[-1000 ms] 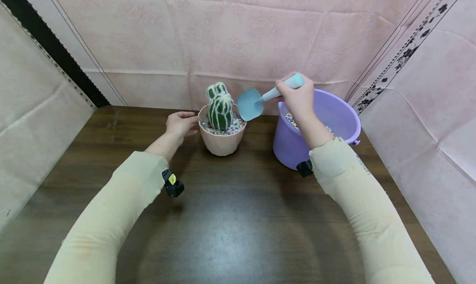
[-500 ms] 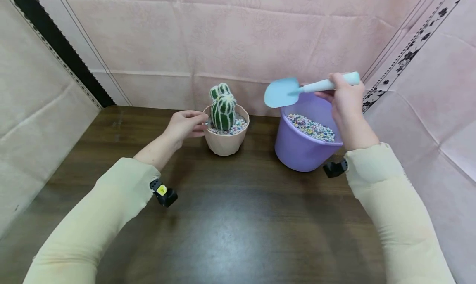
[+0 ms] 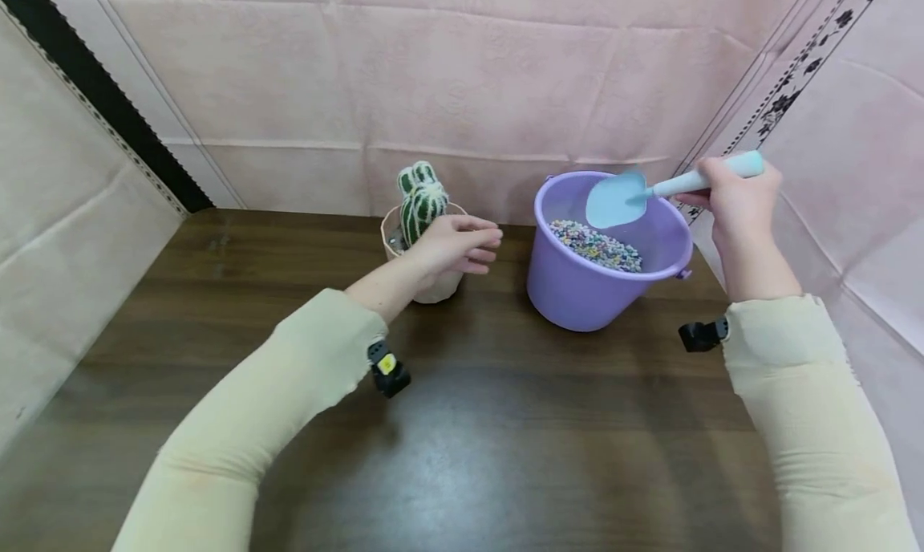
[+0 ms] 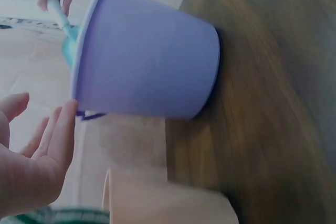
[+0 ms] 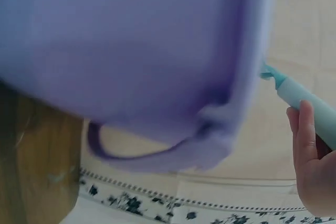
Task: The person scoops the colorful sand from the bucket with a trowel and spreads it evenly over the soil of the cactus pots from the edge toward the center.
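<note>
My right hand grips the pale handle of a blue hand trowel, its blade over the mouth of a purple bucket. Small multicoloured pebbles lie inside the bucket. My left hand passes in front of a beige flowerpot, hiding part of it, fingers relaxed and holding nothing. A green cactus with white lines stands in that pot. In the left wrist view the left fingertips overlap the bucket's rim. The right wrist view shows the trowel handle in the right fingers.
A dark wooden table carries the pot and bucket. Pink patterned cloth hangs behind them, with more cloth on both sides. The bucket's handle hangs down beside it.
My left hand has left the pot's left rim and moved right across its front. The right hand has carried the trowel from beside the cactus rightward to over the bucket.
</note>
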`<action>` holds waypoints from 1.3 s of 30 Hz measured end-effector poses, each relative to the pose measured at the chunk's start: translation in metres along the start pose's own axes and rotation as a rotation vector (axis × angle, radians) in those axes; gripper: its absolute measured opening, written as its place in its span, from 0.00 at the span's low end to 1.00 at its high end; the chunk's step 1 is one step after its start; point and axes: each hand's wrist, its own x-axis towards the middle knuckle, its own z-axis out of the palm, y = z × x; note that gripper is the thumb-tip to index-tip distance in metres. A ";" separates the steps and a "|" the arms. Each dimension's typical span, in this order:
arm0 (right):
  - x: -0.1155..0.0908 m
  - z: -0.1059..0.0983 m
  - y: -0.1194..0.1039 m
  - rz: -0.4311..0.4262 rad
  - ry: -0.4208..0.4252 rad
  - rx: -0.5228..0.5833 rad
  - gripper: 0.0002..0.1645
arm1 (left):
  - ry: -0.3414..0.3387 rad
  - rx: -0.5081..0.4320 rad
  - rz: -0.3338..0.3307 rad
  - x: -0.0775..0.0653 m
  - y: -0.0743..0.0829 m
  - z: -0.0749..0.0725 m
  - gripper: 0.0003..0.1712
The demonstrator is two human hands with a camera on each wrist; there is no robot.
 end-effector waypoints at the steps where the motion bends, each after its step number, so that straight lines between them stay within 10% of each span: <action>1: 0.001 -0.002 0.003 -0.012 0.004 -0.051 0.07 | 0.003 -0.010 0.000 0.006 0.001 0.007 0.21; 12: 0.015 -0.010 0.040 -0.165 0.070 -0.814 0.03 | 0.137 -0.160 -0.001 0.055 0.009 0.057 0.32; 27: 0.018 0.003 0.056 -0.050 -0.298 -0.640 0.03 | 0.233 -0.315 0.035 0.073 0.000 0.069 0.24; 39: 0.016 0.003 0.055 0.059 -0.299 -0.374 0.09 | 0.219 -0.329 0.010 0.070 0.004 0.071 0.26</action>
